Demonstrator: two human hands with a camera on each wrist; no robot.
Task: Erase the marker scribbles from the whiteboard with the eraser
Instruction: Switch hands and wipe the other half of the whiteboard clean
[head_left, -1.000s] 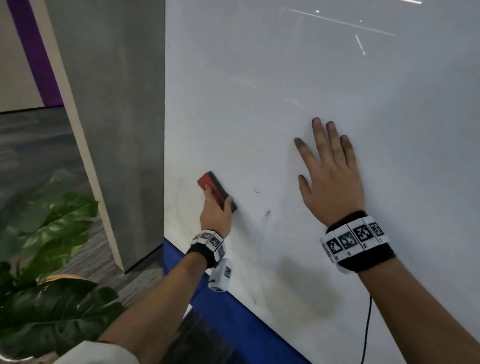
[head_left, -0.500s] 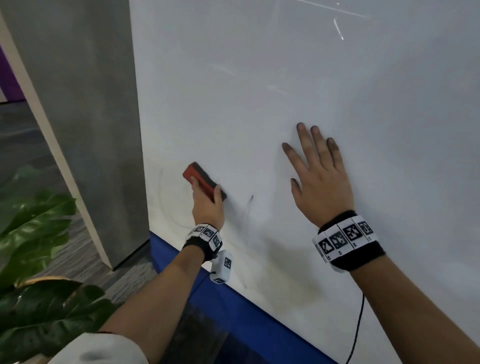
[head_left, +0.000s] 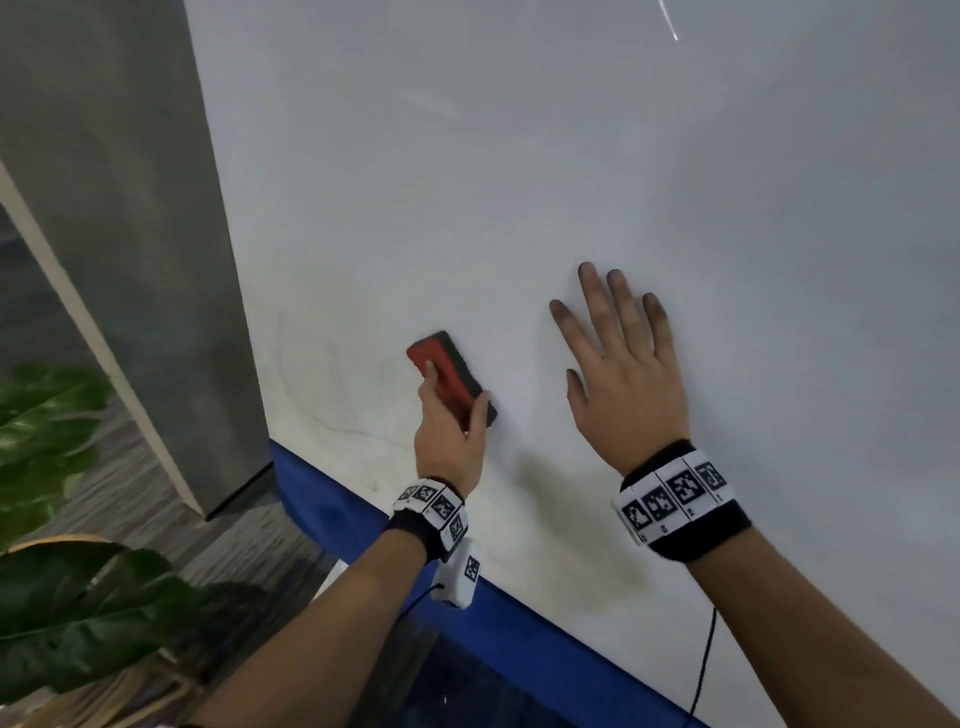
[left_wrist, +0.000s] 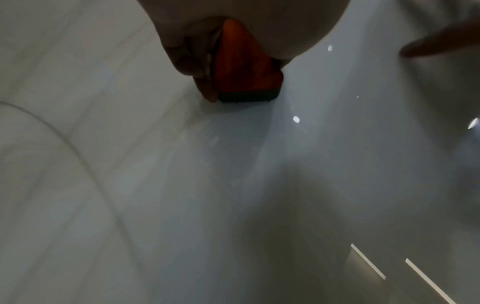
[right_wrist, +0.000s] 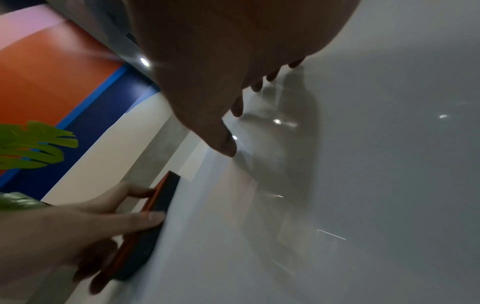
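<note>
The whiteboard (head_left: 519, 182) fills most of the head view. My left hand (head_left: 449, 431) grips a red eraser (head_left: 441, 371) with a dark felt pad, and the pad lies flat against the board's lower left part. The eraser (left_wrist: 244, 67) shows from behind in the left wrist view, the eraser (right_wrist: 161, 203) edge-on in the right wrist view. Faint curved marker lines (head_left: 332, 421) run left of and below the eraser. My right hand (head_left: 623, 374) lies flat on the board to the eraser's right, fingers spread, tips smudged dark.
A grey pillar (head_left: 119, 208) stands just left of the board. A blue band (head_left: 519, 623) runs under the board's lower edge. A large-leafed plant (head_left: 62, 597) sits at the lower left over grey floor. A black cable (head_left: 704, 660) hangs from my right wrist.
My left hand has slid the eraser to the right, over the short dark stroke seen earlier, which no longer shows. The head view has swung left and down. The right hand stays flat on the board.
</note>
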